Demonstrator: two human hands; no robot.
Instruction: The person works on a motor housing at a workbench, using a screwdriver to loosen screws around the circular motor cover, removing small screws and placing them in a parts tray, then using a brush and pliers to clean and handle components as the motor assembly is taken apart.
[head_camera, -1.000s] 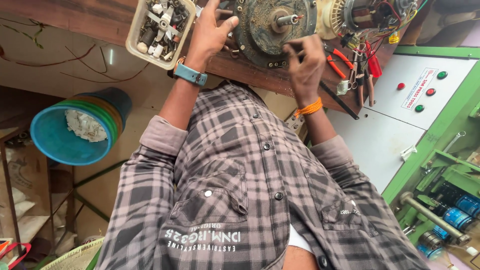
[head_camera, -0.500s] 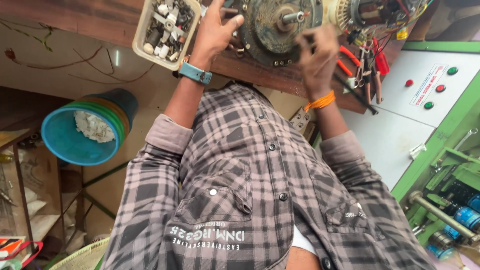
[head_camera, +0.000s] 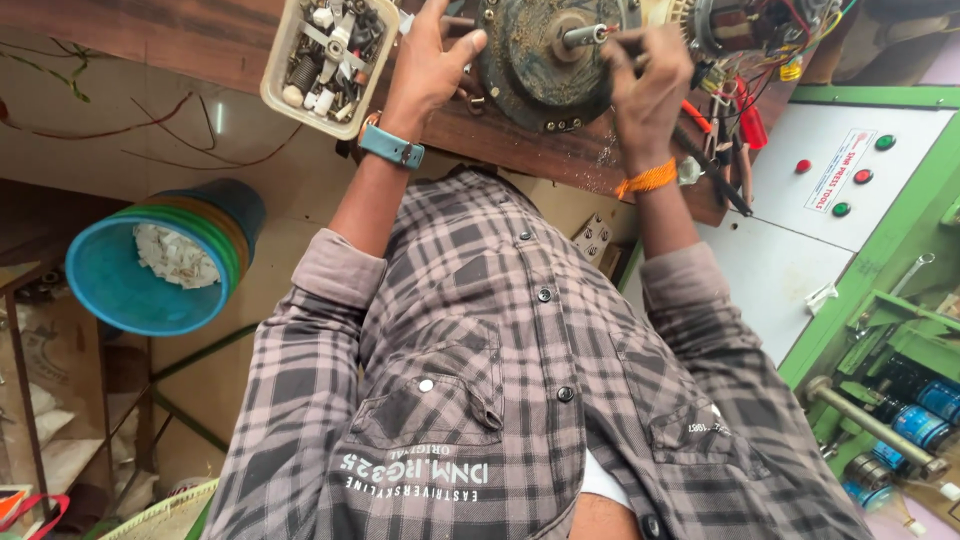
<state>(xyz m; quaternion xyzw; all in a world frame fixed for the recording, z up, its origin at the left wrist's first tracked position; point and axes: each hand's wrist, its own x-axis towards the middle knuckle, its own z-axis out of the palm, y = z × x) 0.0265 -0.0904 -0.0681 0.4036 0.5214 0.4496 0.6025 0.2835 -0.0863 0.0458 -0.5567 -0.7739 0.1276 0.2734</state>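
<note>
Both hands stay on the round motor housing: left hand grip apart, right hand clamped on its shaft.

Wooden counter runs across the top of frame, dark and worn. Pale floor below it, thin wires trailing upper left. Stacked blue-green plastic tubs at left hold white scraps. Green-framed white control cabinet at right, with red and green buttons. Even daylight.
</note>
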